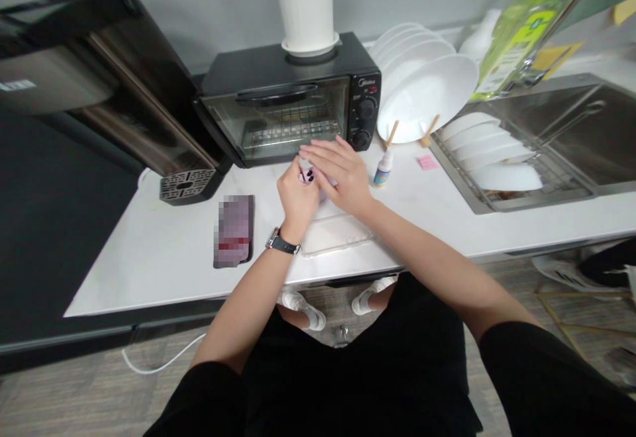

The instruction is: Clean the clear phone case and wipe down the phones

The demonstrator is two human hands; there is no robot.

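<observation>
My left hand (299, 193), with a watch (283, 242) on its wrist, is closed around a small pale-purple thing with dark spots (310, 176). Most of that thing is hidden by my fingers, so its kind is unclear. My right hand (345, 175) lies across its top with fingers stretched out, their tips near the left hand. Just below both hands, a clear phone case (338, 235) lies flat on the white counter. A small white bottle with a blue and yellow label (382, 171) stands upright to the right of my right hand.
A phone (234, 230), partly pixelated, lies on the left. Behind my hands stands a toaster oven (293, 116) bearing a white pot (308, 6). A drink dispenser (149, 106) is at left. Racked plates (427, 96), a pink note (427, 162) and a sink (571, 132) are at right.
</observation>
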